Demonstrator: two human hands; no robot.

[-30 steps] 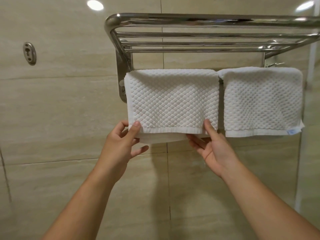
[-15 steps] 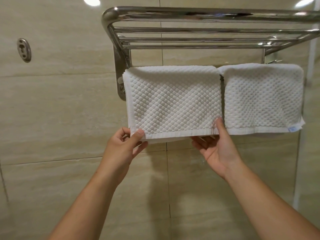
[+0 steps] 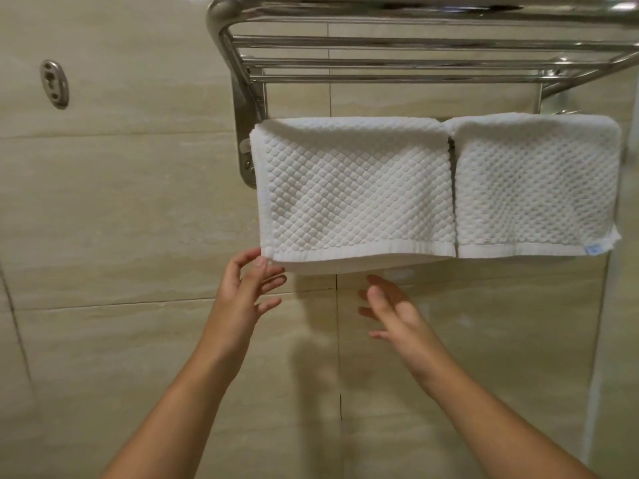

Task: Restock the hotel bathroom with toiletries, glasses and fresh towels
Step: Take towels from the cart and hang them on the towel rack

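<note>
Two white waffle-textured towels hang side by side over the lower bar of a chrome towel rack (image 3: pixel 415 43) on the tiled wall. The left towel (image 3: pixel 356 188) is folded, its back layer showing below the front hem. The right towel (image 3: pixel 532 184) has a small blue tag at its lower right corner. My left hand (image 3: pixel 247 292) is just under the left towel's lower left corner, fingers relaxed, thumb tip at the hem. My right hand (image 3: pixel 394 312) hangs below the towel's hem, fingers spread, touching nothing.
The rack's upper shelf of chrome bars holds nothing that I can see. A small oval metal wall fitting (image 3: pixel 54 84) sits on the tiles at the left. A glass panel edge (image 3: pixel 619 305) runs down the right side.
Both hands have let go of the left towel's bottom hem. The right hand dropped down and left, away from the towel; the left hand opened at the corner.
</note>
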